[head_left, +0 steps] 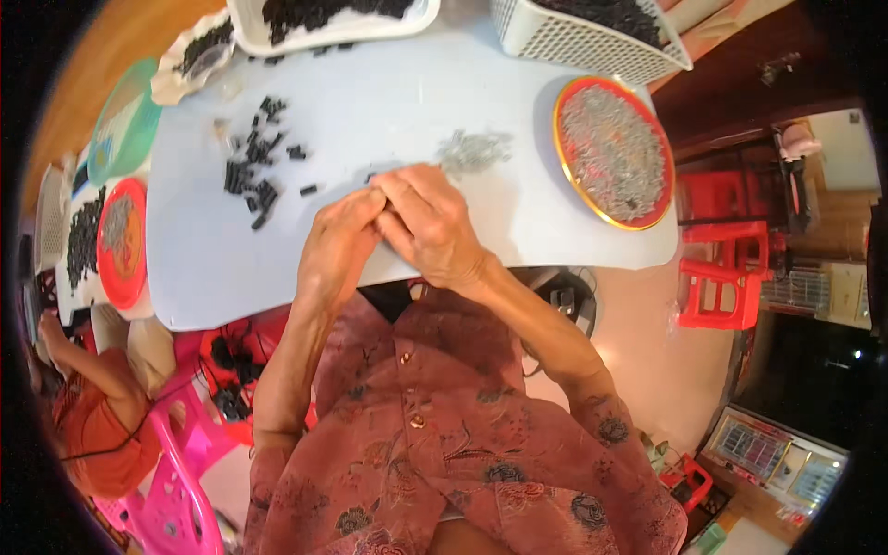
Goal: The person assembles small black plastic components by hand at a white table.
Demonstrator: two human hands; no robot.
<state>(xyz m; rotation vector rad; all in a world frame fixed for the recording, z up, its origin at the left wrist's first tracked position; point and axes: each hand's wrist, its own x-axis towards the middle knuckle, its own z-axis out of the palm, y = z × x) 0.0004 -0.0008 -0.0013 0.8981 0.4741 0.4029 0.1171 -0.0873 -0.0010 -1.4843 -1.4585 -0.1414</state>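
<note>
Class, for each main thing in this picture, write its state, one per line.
Left hand: fingers bent, meeting the other hand
Right hand: fingers curled, any held piece unclear
Black pieces: loose, scattered on the table
Clear pieces: loose, in a patch
Gold-rimmed plate: mostly covered with clear pieces
White tray: holding black pieces
Perforated basket: holding dark pieces

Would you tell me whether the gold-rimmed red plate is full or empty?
Largely full: on the plate, small clear pieces cover most of its surface.

left hand (340,240) and right hand (430,222) together at the fingertips (376,196), forearms (541,319) aslant inward
</note>
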